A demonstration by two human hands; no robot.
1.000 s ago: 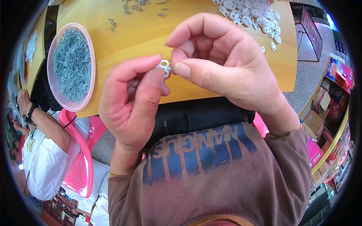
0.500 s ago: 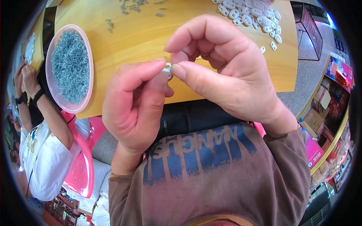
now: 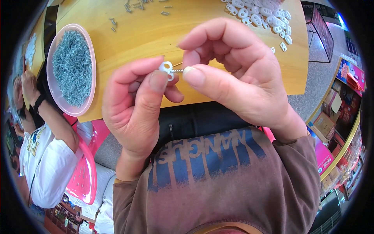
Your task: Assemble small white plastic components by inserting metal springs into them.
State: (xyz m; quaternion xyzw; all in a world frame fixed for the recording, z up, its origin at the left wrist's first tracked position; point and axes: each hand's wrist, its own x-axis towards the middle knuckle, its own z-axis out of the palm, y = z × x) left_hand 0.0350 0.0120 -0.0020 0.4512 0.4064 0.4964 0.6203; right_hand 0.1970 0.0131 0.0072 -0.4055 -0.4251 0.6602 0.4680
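Note:
Between thumb and fingers, my left hand pinches a small white plastic piece with round holes. A thin metal coil spring sticks out sideways from this piece toward my right hand. The spring's other end meets my right thumb tip and seems pinched there; the index fingertip is partly hidden behind the thumb. My remaining right fingers curl loosely. Both hands are above the near edge of the wooden table.
A pink oval bowl full of metal springs stands at the left. Several loose springs lie at the far side. White plastic pieces are heaped at the far right. Another person sits at the left beside a pink chair.
My hands have drawn slightly apart, the left shifting left and the right shifting right. The spring now shows between them, and more of the white piece is visible.

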